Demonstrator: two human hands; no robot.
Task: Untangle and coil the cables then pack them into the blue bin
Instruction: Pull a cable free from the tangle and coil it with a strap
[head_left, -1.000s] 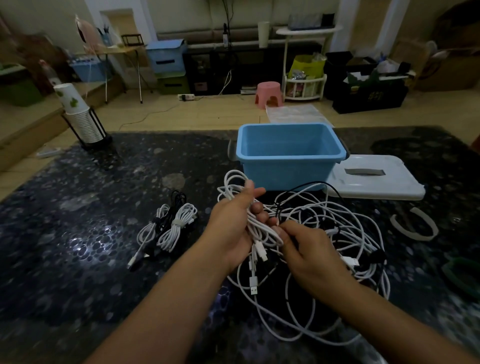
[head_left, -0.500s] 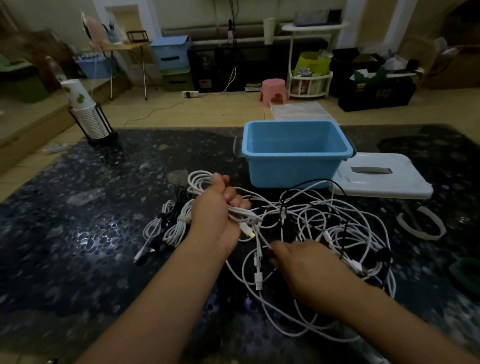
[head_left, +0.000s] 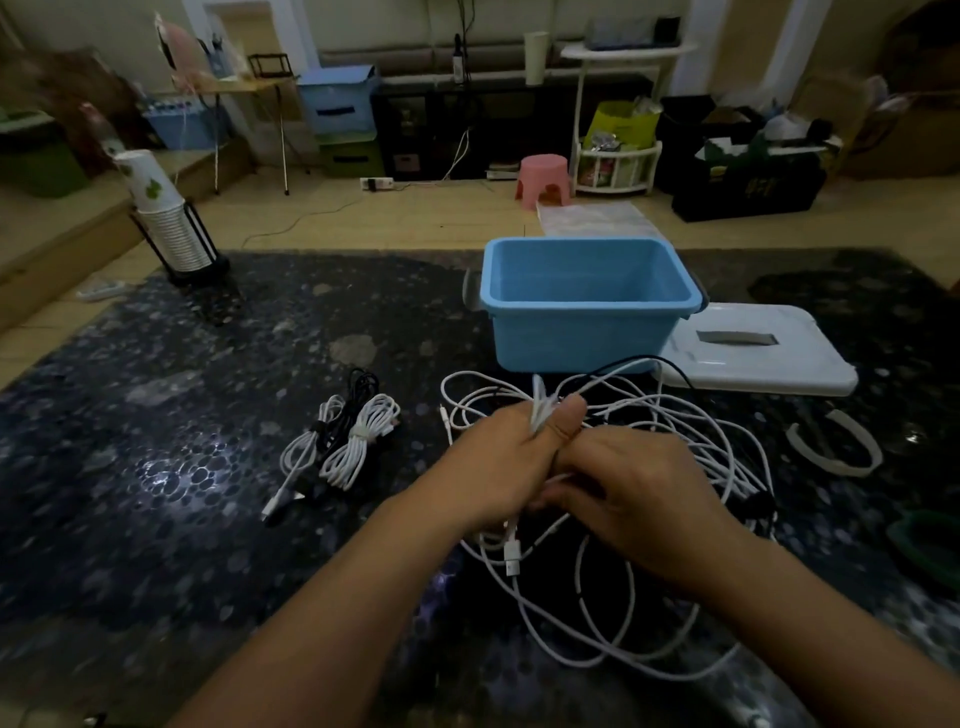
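White lid (head_left: 753, 353) right of bin, cup stack (head_left: 163, 218) far left, pink stool (head_left: 543, 174) behind

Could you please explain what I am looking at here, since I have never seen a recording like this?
There is no machine: a person wears a camera on the head, looking forward and down at their own two bare hands. They work at a dark speckled table. The left hand grips a bunch of white strands from a tangled pile of cables. The right hand lies over the same tangle right beside it; its fingers are hidden, so I cannot tell what it grips. Left of the hands lie coiled cables, already tied. Behind the tangle stands the blue bin; no cables show inside it. Its white lid lies to its right. A stack of paper cups stands at the far left.
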